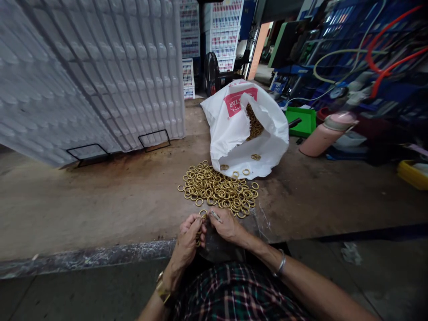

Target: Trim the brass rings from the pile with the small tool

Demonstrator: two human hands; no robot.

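My left hand (190, 235) is closed on several brass rings; one ring (203, 214) sticks up between thumb and fingertips, others show below in the palm. In my right hand (228, 226) is a small silver metal tool (216, 216), gripped close to that ring; its working end is too small to make out. Just beyond both hands lies a loose pile of brass rings (217, 187) on the brown worktable (133, 205). Behind the pile, a white woven sack (230, 129) rests on its side with its torn mouth toward me and more rings inside.
Tall stacks of white ribbed plastic trays (133, 67) stand at the left on black wire supports (154, 140). To the right are a pink bottle (323, 136), a green tray (302, 120) and a yellow container (413, 174). A black fan (211, 73) and white crates (224, 33) stand behind.
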